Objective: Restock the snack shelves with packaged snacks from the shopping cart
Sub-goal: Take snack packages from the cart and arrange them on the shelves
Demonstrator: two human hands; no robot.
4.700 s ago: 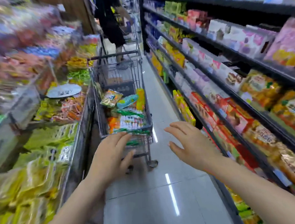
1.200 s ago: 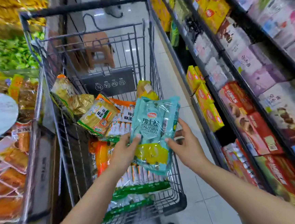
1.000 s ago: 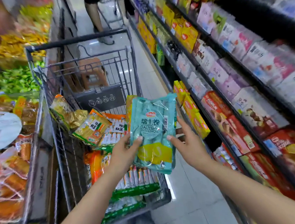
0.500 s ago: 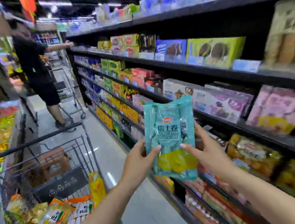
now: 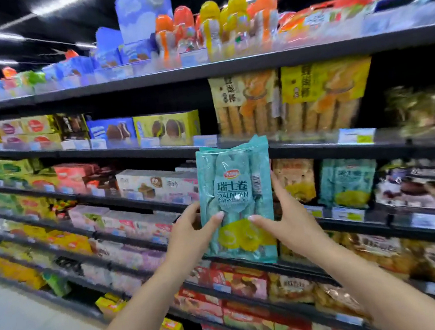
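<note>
I hold a teal Swiss roll pack (image 5: 236, 197) upright in front of the snack shelves (image 5: 341, 148). My left hand (image 5: 193, 230) grips its lower left edge, thumb on the front. My right hand (image 5: 285, 219) grips its right edge, thumb on the yellow part of the pack. A matching teal pack (image 5: 348, 182) stands on the shelf just to the right, at about the same height. The shopping cart is out of view.
Dark shelves run the whole width, packed with boxed cakes (image 5: 166, 128), tall yellow stick packs (image 5: 326, 94) above and bagged snacks (image 5: 291, 182) behind the pack. Price tags (image 5: 356, 136) line the shelf edges. Pale floor (image 5: 22, 326) shows at lower left.
I have turned from the aisle to face the shelves; the cart and the other person have left view. Both hands have carried the teal pack up, close to the shelf.
</note>
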